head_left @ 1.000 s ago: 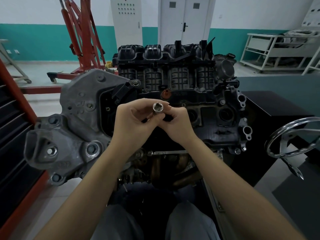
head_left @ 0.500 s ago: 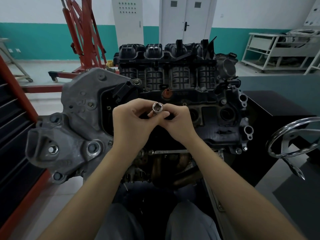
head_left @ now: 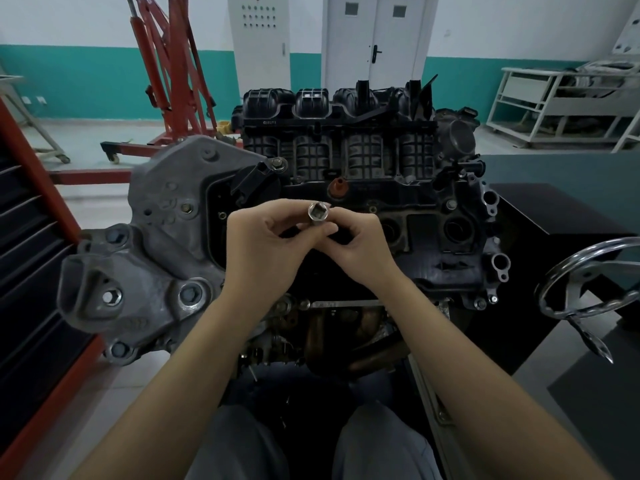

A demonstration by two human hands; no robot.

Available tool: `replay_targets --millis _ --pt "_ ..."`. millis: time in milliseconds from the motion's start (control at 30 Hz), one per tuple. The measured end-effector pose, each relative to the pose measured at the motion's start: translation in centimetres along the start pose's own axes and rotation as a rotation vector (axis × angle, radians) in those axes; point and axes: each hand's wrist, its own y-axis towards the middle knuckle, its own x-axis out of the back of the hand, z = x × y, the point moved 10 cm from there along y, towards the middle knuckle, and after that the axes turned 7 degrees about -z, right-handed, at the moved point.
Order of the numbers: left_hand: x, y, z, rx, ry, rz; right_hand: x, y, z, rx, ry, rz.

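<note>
one socket [head_left: 319, 212], pinched by left hand [head_left: 263, 252] and right hand [head_left: 362, 245], before engine [head_left: 363, 157]

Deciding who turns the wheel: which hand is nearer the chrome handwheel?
Right. The right hand is left of the handwheel, over the engine; the left hand lies farther left, beyond it.
</note>
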Motion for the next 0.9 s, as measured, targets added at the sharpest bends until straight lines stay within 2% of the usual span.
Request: replay_targets --millis 67,200,367,467,567,667,733,900 --pt "-0.5 -0.1 -0.1 0.003 -0.044 0.071 -0.4 -0.1 0.5 0.03 0.009 0.043" --pt "-1.4 -0.2 -0.4 -0.003 -0.074 0.195 0.1 -0.1 0.0 0.005 0.03 -0.017" --pt "-0.4 0.0 -0.6 -0.046 0.046 0.053 0.2 0.0 -0.2 -0.024 0.043 -0.026" --pt "-0.6 -0.2 -0.3 -0.03 -0.007 0.088 -0.5 0.0 0.3 0.016 0.038 0.054" --pt "-0.8 -0.2 0.0 -0.009 -0.016 0.127 -0.4 0.0 -0.4 -0.023 0.021 0.035" --pt "0.0 0.0 -0.1 -0.039 0.125 0.022 -0.1 0.0 -0.9 -0.052 0.016 -0.009" --pt "0.3 0.0 -0.1 -0.03 0.127 -0.034 0.0 0.0 -0.7 -0.045 0.032 -0.016" --pt "-0.6 -0.2 0.1 0.022 -0.025 0.072 -0.6 0.0 -0.1 -0.012 0.037 0.069"
